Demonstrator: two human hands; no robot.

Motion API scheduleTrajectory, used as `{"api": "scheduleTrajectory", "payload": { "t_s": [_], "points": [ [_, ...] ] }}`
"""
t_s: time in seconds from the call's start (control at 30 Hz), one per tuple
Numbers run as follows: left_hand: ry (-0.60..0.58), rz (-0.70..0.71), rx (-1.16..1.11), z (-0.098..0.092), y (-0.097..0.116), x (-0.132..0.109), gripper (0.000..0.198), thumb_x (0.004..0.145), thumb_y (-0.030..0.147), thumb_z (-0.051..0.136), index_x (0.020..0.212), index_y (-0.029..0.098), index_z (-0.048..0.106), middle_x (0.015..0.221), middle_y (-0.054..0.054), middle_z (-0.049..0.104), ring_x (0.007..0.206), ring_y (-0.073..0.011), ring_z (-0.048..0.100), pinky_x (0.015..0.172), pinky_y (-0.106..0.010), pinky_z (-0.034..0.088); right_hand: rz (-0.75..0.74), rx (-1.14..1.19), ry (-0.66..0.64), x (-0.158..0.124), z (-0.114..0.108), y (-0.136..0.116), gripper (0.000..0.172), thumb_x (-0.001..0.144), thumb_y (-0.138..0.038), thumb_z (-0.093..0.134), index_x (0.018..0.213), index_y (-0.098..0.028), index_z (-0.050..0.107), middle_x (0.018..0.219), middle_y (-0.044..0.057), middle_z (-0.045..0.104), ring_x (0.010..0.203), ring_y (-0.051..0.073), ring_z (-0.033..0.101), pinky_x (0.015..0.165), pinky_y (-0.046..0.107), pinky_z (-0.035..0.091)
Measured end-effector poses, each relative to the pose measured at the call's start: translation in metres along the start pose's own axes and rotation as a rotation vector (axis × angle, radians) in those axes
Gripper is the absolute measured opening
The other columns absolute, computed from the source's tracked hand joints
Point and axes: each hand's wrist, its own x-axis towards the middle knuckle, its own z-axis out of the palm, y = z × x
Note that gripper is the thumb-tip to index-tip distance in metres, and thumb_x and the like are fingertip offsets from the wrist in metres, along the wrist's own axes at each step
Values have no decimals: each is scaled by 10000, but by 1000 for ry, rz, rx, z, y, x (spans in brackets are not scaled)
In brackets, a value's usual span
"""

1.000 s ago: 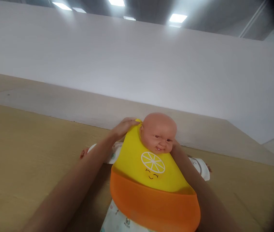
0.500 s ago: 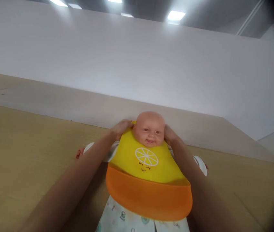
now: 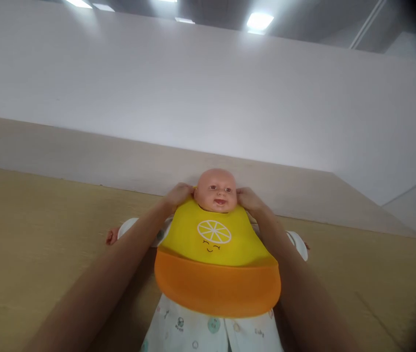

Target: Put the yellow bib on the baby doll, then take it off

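A baby doll lies on its back, its head away from me. Over its chest spreads a yellow bib with a white citrus slice and a smiling face printed on it. The bib's orange catch pocket hangs over printed white clothing. My left hand is closed on the bib's neck strap at the left of the doll's head. My right hand is closed at the other side of the neck, on the strap's right end; its fingertips are partly hidden behind the head.
The doll rests on a tan wooden surface. Beyond its far edge runs a pale ledge, then a white wall. The doll's arms stretch out sideways, with a small hand showing at the left.
The view has shifted slightly, so doll and bib appear further left. My right hand has come out more from behind the doll's head, and the bib's neckline sits higher under its chin.
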Motion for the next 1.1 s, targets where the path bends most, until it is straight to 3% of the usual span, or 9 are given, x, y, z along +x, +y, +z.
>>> {"api": "scheduleTrajectory", "payload": {
  "t_s": [0.2, 0.5, 0.67, 0.93, 1.1],
  "points": [
    [66, 10, 90, -2, -3, -3, 54, 580, 154, 578, 547, 142, 620, 463, -35, 601, 428, -192, 569, 421, -280, 426, -12, 3, 0, 1, 4, 1, 64, 574, -198, 574, 576, -136, 589, 618, 31, 591, 601, 150, 499, 478, 226, 354],
    [78, 30, 183, -7, -12, 1, 67, 582, 165, 610, 524, 161, 643, 490, -42, 637, 450, -178, 576, 448, -260, 432, 3, 71, -11, -10, 14, 3, 136, 597, -219, 560, 682, -131, 619, 662, 43, 627, 603, 172, 554, 539, 267, 446],
    [95, 27, 227, -7, -13, 0, 70, 567, 156, 614, 504, 159, 644, 486, -42, 638, 454, -178, 570, 445, -255, 415, 15, 77, -6, -8, 14, 9, 149, 597, -235, 584, 682, -118, 621, 681, 57, 634, 610, 166, 543, 519, 252, 429],
    [118, 38, 185, -10, -14, 5, 58, 552, 153, 624, 568, 164, 679, 521, -38, 649, 497, -198, 600, 485, -280, 456, 24, 133, -36, -5, 12, 13, 155, 590, -215, 565, 699, -119, 619, 621, 36, 607, 598, 164, 544, 521, 252, 436],
    [112, 53, 127, -10, -13, 3, 137, 545, 153, 624, 656, 174, 702, 581, -41, 678, 537, -208, 625, 526, -294, 487, 68, 130, 2, -18, 10, 3, 162, 593, -217, 561, 703, -116, 624, 628, 41, 611, 554, 147, 528, 486, 235, 401]
  ]
}}
